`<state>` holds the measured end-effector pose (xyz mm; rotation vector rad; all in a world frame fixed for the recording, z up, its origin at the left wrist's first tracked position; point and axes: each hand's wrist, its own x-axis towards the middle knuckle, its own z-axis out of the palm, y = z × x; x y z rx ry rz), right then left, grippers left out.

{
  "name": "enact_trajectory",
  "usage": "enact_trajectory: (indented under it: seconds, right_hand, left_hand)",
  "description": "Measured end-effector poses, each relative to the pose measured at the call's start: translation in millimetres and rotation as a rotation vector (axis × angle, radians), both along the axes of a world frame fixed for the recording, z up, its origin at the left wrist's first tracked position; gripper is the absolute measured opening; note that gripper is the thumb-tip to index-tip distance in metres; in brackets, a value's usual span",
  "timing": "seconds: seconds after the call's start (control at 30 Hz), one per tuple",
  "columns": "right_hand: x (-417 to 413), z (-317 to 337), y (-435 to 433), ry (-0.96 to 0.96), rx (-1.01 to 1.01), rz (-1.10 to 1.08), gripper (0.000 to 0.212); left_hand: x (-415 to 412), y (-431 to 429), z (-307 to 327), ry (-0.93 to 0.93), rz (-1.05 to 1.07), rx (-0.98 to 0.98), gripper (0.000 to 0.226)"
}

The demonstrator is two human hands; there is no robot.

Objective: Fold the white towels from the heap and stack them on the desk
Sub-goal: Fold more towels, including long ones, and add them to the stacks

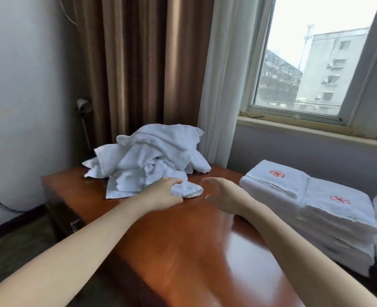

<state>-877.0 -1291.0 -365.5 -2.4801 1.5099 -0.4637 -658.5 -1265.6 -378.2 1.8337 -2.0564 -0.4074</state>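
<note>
Nearest: a bare stretch of glossy wooden desk [183,251], with both forearms reaching across it. Left hand [161,192] at the near edge of the heap [147,156], fingers curled over the rolled end of one towel [188,191] and gripping it low against the desktop. Right hand [222,194] just beside, apart from the cloth, fingers loosely spread and holding nothing; too blurred for finer detail.

Best to draw that towel straight toward the near edge of the desk, slowly, so as not to drag the rest of the pile along. Then bring the free hand to a second corner, shake flat, and fold edge to edge on the bare wood.

To the right, folded stacks [311,209] with red emblems up: probably the spot for the finished towel, emblem on top, edges squared.

Beyond: brown curtain [134,63] and window [316,63].
</note>
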Motion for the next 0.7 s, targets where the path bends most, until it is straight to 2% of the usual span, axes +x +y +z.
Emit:
enact_trajectory:
  seconds: [0.13,0.23,0.43,0.6,0.7]
  right_hand:
    - [44,1,-35,-0.033,-0.009,0.018,0.056]
    - [71,5,-69,-0.044,-0.042,0.016,0.057]
    - [118,16,-153,-0.120,-0.125,-0.051,0.056]
    - [152,8,-220,-0.167,-0.159,-0.153,0.055]
    - [165,1,-249,-0.163,-0.225,-0.187,0.049]
  left_hand:
    - [39,-17,8,0.103,0.076,0.015,0.066]
    - [67,-45,14,0.011,0.113,-0.076,0.062]
    - [104,-123,34,0.028,0.085,-0.198,0.041]
    - [128,-192,22,-0.023,0.074,-0.251,0.056]
    - [135,-223,14,-0.099,0.048,-0.333,0.055]
